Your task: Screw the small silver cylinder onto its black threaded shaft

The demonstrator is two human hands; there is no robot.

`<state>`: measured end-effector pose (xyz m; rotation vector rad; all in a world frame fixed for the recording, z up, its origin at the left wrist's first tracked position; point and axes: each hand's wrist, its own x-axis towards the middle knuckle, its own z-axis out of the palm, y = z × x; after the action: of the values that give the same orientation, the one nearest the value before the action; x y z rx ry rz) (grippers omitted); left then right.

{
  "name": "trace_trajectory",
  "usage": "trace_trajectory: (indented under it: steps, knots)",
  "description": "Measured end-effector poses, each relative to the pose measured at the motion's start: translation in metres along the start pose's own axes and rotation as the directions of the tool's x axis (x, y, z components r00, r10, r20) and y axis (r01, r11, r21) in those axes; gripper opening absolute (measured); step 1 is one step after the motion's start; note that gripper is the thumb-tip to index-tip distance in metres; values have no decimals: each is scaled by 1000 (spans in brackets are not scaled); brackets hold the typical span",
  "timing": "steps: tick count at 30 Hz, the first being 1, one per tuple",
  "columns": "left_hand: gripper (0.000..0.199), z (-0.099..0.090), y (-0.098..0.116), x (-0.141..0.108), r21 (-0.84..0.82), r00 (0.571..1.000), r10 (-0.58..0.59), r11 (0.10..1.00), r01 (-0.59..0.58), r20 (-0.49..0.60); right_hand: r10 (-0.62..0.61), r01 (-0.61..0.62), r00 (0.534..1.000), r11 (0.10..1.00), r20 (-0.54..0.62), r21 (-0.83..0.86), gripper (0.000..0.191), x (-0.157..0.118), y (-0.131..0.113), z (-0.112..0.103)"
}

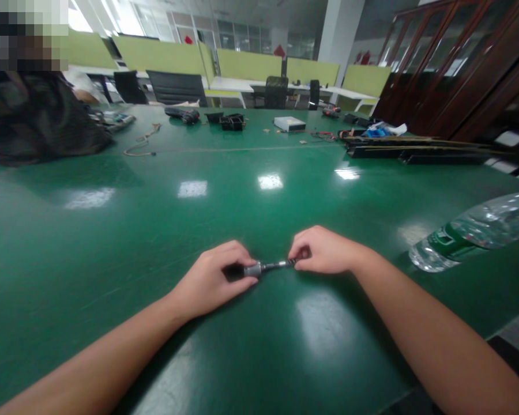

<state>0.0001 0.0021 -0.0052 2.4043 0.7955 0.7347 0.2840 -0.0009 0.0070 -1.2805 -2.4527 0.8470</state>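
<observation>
My left hand [218,276] is closed, its thumb and fingers gripping a short grey metallic cylinder [253,269]. From the cylinder a thin metal shaft [273,265] points right, lying almost level just above or on the green table. At the shaft's far end my right hand [318,251] pinches a small dark tip with thumb and forefinger, its other fingers curled. The exact kind of this cylinder-and-shaft piece is too small to make out. Whether the tip is part of the shaft or a separate piece is hidden by the fingers.
A clear plastic bottle [467,236] with a green label lies on its side at right. Along the far part of the green table [147,230] are a cable [140,144], black parts [232,121], a white box [289,124] and dark bars [415,151]. A person's dark sleeve [38,115] is at far left.
</observation>
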Motion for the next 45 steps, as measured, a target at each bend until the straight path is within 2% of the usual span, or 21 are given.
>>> trace_trajectory:
  steps: [6,9,12,14,17,21,24,29,45]
  knots:
    - [9,0,1,0,7,1000,-26,1000,26,0,-11,12,1000,1000,-24,23,16,1,0,2]
    - [12,0,2,1,23,998,-61,998,61,3,-37,41,996,998,-80,50,17,7,-4,12]
    - [17,1,4,2,73,994,-106,992,105,8,-133,140,982,989,-135,44,16,17,-12,29]
    - [19,1,4,2,112,993,-116,987,116,-8,-213,213,962,977,-168,-19,15,24,-17,40]
    - [23,0,3,2,142,995,-104,984,104,-7,-242,230,949,970,-200,-83,16,27,-22,46]
    - [29,0,0,0,161,995,-81,984,71,57,-223,209,949,974,-222,-85,17,25,-21,45]
    - [30,0,0,-1,161,996,-86,984,79,38,-243,225,945,969,-220,-104,17,24,-19,45]
    - [20,-1,2,1,128,998,-66,990,65,2,-274,255,936,961,-220,-109,16,25,-18,46]
    - [20,1,0,0,101,991,-135,986,132,16,-286,267,932,957,-221,-112,15,24,-17,45]
